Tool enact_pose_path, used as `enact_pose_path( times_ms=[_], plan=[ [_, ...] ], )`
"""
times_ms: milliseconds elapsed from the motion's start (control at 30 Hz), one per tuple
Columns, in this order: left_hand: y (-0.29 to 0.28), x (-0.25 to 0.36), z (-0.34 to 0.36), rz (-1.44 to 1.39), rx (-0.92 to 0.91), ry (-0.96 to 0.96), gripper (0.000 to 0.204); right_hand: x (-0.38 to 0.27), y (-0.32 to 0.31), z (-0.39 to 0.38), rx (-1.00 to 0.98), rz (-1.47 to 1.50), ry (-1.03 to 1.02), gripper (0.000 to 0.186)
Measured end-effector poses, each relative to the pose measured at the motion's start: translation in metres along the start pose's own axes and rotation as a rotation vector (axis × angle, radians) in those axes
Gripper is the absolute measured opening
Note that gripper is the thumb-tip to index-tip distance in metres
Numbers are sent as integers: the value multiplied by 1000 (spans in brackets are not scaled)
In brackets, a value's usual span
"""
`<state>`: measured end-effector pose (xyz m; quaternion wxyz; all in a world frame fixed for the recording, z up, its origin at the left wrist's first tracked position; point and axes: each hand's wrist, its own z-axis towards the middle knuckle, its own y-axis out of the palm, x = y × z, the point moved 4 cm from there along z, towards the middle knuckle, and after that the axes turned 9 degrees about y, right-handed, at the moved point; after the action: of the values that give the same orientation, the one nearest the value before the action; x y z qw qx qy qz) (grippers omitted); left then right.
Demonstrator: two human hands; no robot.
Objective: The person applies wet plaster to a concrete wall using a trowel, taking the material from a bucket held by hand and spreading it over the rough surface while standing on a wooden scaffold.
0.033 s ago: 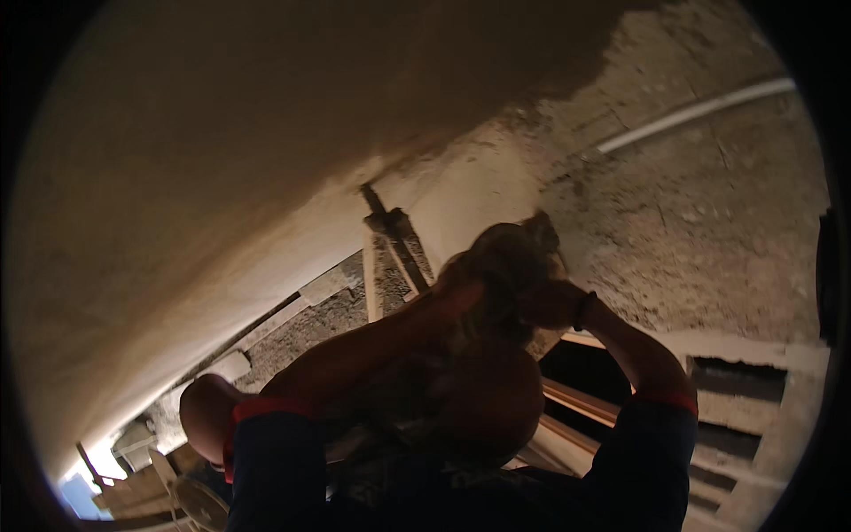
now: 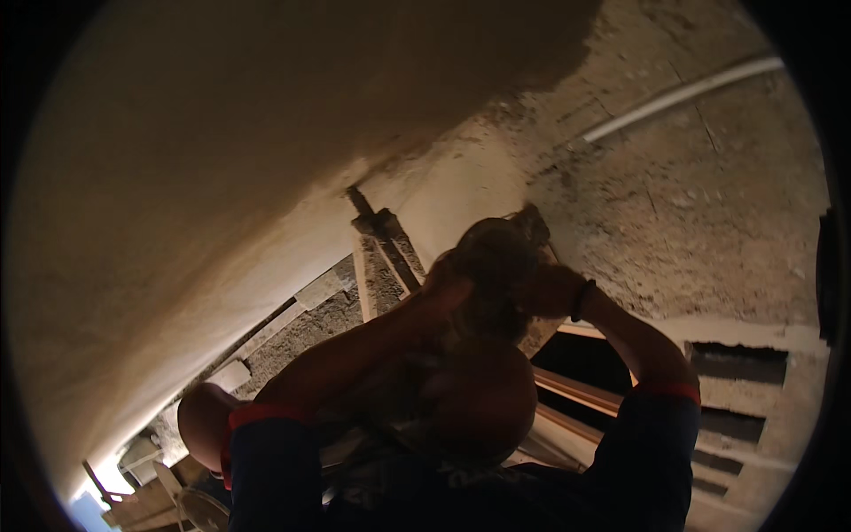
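In the head view, my left hand [image 2: 448,284] and my right hand [image 2: 554,288], the right with a dark wristband, are closed on either side of a dark, dirty rounded object [image 2: 492,244], too shadowed to identify. The object is near the junction of a pale plastered surface [image 2: 461,177] and a rough cement surface [image 2: 674,222]. A rounded skin-coloured shape [image 2: 479,395] lies below my hands, its nature unclear.
A large smooth plastered surface [image 2: 248,115] fills the upper left. A white pipe [image 2: 683,97] crosses the upper right. Dark mortar-crusted boards [image 2: 381,239] stand left of my hands. Slatted openings [image 2: 736,363] and wooden strips [image 2: 572,390] are at lower right.
The whole view has shifted slightly, with the surroundings appearing a little further up and left. My hands and the dark object sit slightly further left in the picture, still together.
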<state>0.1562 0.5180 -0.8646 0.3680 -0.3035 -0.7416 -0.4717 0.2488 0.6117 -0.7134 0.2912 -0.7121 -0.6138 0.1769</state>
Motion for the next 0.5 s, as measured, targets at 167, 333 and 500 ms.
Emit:
enact_pose_path(
  times_ms=[167, 333, 500],
  plan=[
    [15, -19, -4, 43, -45, -52, 45, 12, 2, -23, 236, -108, 329, 20],
    [29, 4, -26, 163, 165, -152, 42, 3, 51, 22, 151, -116, 543, 19],
    [23, -4, -29, 199, 210, -87, 44, -4, 81, 31, 83, -67, 271, 24]
  ],
)
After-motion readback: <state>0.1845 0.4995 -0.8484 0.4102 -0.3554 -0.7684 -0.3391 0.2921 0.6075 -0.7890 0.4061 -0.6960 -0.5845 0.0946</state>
